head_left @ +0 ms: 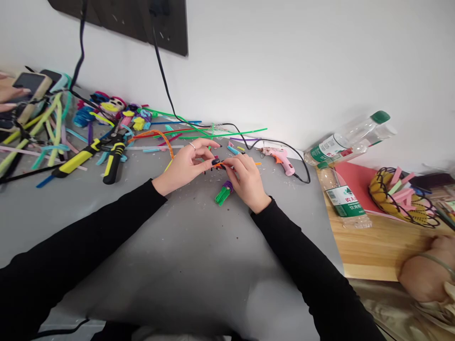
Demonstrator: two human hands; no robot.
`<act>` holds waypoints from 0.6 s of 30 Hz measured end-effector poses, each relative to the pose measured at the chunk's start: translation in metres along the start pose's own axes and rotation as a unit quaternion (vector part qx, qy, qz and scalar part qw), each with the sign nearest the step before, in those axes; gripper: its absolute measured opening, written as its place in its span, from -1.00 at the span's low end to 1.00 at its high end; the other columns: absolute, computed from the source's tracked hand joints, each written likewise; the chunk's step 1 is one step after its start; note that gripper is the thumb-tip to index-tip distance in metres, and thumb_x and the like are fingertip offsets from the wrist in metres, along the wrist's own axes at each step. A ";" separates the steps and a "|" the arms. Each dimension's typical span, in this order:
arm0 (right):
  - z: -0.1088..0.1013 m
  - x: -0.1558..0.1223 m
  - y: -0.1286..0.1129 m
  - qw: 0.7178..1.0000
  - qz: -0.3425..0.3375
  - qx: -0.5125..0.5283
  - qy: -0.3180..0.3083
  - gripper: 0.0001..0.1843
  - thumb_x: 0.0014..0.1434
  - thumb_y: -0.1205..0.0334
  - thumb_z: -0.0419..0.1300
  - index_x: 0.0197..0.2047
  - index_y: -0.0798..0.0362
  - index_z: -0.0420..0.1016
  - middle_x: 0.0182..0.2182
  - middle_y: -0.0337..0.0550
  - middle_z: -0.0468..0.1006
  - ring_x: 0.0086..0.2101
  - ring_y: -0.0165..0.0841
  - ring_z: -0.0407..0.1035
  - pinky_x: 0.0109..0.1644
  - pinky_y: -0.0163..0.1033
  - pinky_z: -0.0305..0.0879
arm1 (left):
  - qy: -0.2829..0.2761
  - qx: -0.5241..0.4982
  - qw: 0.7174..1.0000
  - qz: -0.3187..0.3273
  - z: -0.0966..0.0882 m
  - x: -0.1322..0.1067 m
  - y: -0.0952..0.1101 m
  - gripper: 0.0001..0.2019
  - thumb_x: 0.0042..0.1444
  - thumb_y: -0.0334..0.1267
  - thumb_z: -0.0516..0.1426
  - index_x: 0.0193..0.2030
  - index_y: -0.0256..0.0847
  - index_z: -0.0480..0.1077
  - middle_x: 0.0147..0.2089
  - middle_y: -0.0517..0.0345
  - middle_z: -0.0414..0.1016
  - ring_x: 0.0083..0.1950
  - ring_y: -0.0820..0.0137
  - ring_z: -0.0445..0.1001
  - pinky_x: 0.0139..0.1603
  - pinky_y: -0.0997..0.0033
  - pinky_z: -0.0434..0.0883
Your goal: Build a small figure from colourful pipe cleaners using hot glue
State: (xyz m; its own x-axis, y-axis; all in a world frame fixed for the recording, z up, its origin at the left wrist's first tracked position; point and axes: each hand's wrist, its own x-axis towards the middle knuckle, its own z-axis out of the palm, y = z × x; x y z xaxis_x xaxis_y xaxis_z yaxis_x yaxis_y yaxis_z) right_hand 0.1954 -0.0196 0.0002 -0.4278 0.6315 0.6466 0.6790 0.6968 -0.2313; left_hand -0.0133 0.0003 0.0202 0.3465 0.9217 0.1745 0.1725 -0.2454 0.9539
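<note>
At the centre of the frame, two hands in black sleeves meet over a grey table speckled with small trimmings. Both the left hand and the right hand pinch an orange pipe cleaner, which arcs from the fingertips up and to the left; the left ring finger wears a ring. Just below the right hand lies a small green and purple bundle on the table. Left of centre rest yellow-handled pliers among loose pipe cleaners in green, blue, pink and yellow, with small colourful craft figures behind them against the white wall. Right of the hands lies a pink glue gun, its black cord running up the wall toward a dark board at the upper edge. Further right, two plastic bottles sit where the grey surface meets a wooden tabletop, beside a wire basket of pink strips. Another person's hand shows at the lower right.
</note>
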 end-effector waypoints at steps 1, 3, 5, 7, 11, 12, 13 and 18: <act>0.000 0.000 0.000 1.000 0.002 -0.001 -0.002 -0.80 0.50 0.27 0.00 -0.08 0.02 0.45 -0.29 -0.10 0.54 -0.27 -0.25 0.39 -0.19 -0.15 0.26 | -0.004 -0.003 1.000 0.002 0.000 0.000 -0.001 -0.68 0.15 -0.15 0.24 0.03 -0.16 0.43 -0.28 0.15 0.53 -0.33 0.37 0.53 -0.34 0.39 0.47; -0.001 0.000 0.000 1.000 0.009 -0.001 -0.010 -0.79 0.50 0.27 -0.01 -0.07 0.01 0.45 -0.29 -0.10 0.54 -0.26 -0.25 0.40 -0.18 -0.14 0.26 | -0.005 -0.006 1.000 0.004 0.000 0.001 -0.001 -0.67 0.15 -0.15 0.25 0.03 -0.17 0.43 -0.27 0.14 0.53 -0.32 0.37 0.53 -0.35 0.40 0.47; -0.001 0.000 -0.001 1.000 0.016 0.001 -0.020 -0.78 0.50 0.27 -0.02 -0.06 0.00 0.45 -0.27 -0.10 0.54 -0.25 -0.24 0.41 -0.17 -0.13 0.28 | 0.002 -0.002 1.000 0.003 0.000 0.001 -0.001 -0.66 0.15 -0.17 0.24 0.05 -0.16 0.42 -0.29 0.15 0.53 -0.28 0.35 0.55 -0.36 0.42 0.46; 0.000 0.000 -0.001 0.999 0.020 0.008 -0.027 -0.78 0.50 0.28 -0.02 -0.05 -0.01 0.45 -0.26 -0.09 0.54 -0.24 -0.23 0.41 -0.16 -0.12 0.29 | 0.009 0.003 1.000 0.001 0.000 0.001 0.000 -0.66 0.14 -0.20 0.24 0.06 -0.16 0.40 -0.30 0.16 0.54 -0.24 0.32 0.57 -0.38 0.44 0.45; 0.000 0.000 -0.002 1.000 0.013 0.014 -0.022 -0.79 0.50 0.29 -0.02 -0.06 0.00 0.44 -0.27 -0.09 0.54 -0.25 -0.23 0.41 -0.16 -0.12 0.29 | 0.006 0.005 1.000 -0.004 -0.001 0.002 0.001 -0.65 0.13 -0.18 0.24 0.06 -0.16 0.40 -0.31 0.16 0.55 -0.23 0.30 0.57 -0.38 0.43 0.44; 0.000 0.000 -0.002 1.000 0.013 0.011 -0.021 -0.79 0.50 0.29 -0.03 -0.06 0.00 0.44 -0.27 -0.09 0.54 -0.25 -0.23 0.41 -0.16 -0.12 0.29 | 0.003 0.005 1.000 -0.004 -0.001 0.002 0.000 -0.65 0.13 -0.18 0.24 0.06 -0.15 0.41 -0.31 0.16 0.55 -0.25 0.31 0.56 -0.38 0.42 0.45; 0.000 0.000 -0.002 1.000 0.015 0.009 -0.022 -0.78 0.50 0.29 -0.03 -0.06 0.00 0.44 -0.27 -0.09 0.54 -0.26 -0.23 0.40 -0.17 -0.12 0.28 | 0.001 0.005 1.000 -0.003 -0.002 0.002 0.000 -0.66 0.14 -0.17 0.24 0.05 -0.15 0.41 -0.30 0.16 0.54 -0.28 0.33 0.55 -0.37 0.41 0.45; -0.001 0.000 -0.002 0.999 0.021 0.011 -0.027 -0.78 0.50 0.28 -0.04 -0.08 -0.01 0.44 -0.29 -0.10 0.53 -0.26 -0.24 0.39 -0.18 -0.12 0.27 | -0.017 -0.006 1.000 0.004 -0.001 0.001 0.000 -0.68 0.15 -0.15 0.26 0.02 -0.16 0.44 -0.33 0.18 0.51 -0.34 0.37 0.51 -0.28 0.35 0.49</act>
State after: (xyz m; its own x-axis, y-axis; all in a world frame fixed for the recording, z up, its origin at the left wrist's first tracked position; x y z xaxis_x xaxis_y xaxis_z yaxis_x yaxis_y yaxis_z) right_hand 0.1942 -0.0215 0.0015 -0.4308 0.6775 0.5961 0.6841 0.6760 -0.2739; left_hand -0.0141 0.0016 0.0211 0.3783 0.9093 0.1735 0.1592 -0.2486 0.9554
